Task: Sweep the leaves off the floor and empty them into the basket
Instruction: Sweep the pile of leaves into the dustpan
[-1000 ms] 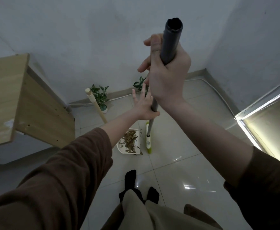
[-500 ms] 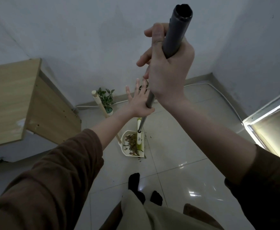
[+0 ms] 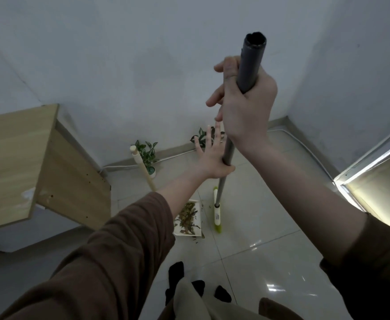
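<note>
I hold a grey broom handle nearly upright. My right hand is wrapped around its top. My left hand is lower on the shaft, thumb hooked under it and fingers spread. The broom's green and white head rests on the tiled floor just right of a white dustpan that holds a pile of brown and green leaves. A few leaf scraps lie by the pan's near edge. The dustpan's pale wooden handle slants up to the left. No basket is in view.
A light wooden desk stands on the left. Two small potted plants sit by the back wall, with a white cable along the skirting. A lit glass panel is on the right. My feet in black socks are near the bottom.
The broom head has swung from the dustpan's mouth out to the right of it. The top of the handle and my right hand have dropped lower in view.
</note>
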